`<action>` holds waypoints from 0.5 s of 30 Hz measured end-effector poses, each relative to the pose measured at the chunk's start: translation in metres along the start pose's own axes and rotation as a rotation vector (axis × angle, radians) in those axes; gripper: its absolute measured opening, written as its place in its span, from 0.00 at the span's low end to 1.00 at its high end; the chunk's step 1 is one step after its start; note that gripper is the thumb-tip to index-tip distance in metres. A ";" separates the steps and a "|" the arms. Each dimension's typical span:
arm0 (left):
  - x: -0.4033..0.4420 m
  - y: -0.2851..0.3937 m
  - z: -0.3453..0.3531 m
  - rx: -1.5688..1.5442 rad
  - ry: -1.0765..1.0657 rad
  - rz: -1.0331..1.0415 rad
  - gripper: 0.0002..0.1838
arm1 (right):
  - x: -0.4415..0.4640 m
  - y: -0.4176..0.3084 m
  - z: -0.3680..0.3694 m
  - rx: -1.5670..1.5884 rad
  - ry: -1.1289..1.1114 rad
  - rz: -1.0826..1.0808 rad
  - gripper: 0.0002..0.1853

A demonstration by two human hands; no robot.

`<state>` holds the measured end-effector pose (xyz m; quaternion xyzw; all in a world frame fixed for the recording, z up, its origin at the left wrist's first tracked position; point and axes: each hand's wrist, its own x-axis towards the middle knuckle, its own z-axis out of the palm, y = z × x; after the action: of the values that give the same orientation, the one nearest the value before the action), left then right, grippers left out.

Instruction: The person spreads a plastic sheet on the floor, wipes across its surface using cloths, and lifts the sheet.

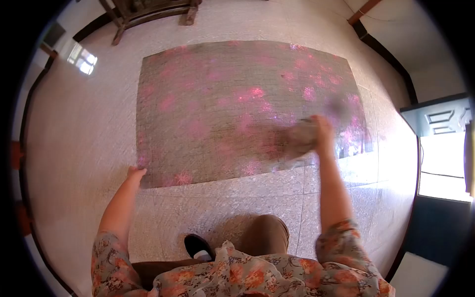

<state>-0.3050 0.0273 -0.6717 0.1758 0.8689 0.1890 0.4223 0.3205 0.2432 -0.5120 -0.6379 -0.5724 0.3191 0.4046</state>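
A large grey-brown mat (213, 109) with pink and purple flower patterns lies spread on the floor in front of me. At its near left corner, my left hand (136, 171) is closed, with the fingers pinching the mat's edge. My right hand (324, 134) is over the right part of the mat, wrapped round a bunched greyish cloth (301, 138). Motion blurs the cloth and hides part of the fingers. Whether the cloth touches the mat is unclear.
Pale speckled floor tiles (222, 200) surround the mat. A wooden furniture frame (156, 19) stands at the far left. One dark shoe (199, 246) and a bent knee (267, 232) are close to the mat's near side. Bright light enters through an opening (443, 166) at right.
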 end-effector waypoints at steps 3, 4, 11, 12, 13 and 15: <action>0.001 -0.008 -0.016 -0.034 -0.204 0.009 0.19 | -0.064 -0.039 0.124 0.001 -0.224 -0.046 0.13; 0.011 -0.019 -0.014 0.024 -0.111 0.063 0.17 | -0.086 -0.039 0.167 0.002 -0.373 -0.152 0.14; -0.018 0.003 -0.002 0.117 0.116 0.058 0.07 | -0.158 -0.024 0.259 -0.499 -0.721 -0.722 0.27; -0.022 -0.002 -0.005 0.130 0.113 0.038 0.07 | -0.154 -0.019 0.251 -0.467 -0.719 -0.730 0.26; -0.017 -0.003 -0.009 0.105 0.044 0.063 0.07 | -0.147 -0.015 0.244 -0.461 -0.726 -0.720 0.26; -0.012 0.000 -0.012 0.084 -0.034 0.075 0.08 | -0.131 -0.003 0.224 -0.550 -0.569 -0.684 0.25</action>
<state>-0.3071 0.0194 -0.6568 0.2291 0.8616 0.1653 0.4217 0.1062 0.1473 -0.6220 -0.3852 -0.8980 0.1671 0.1318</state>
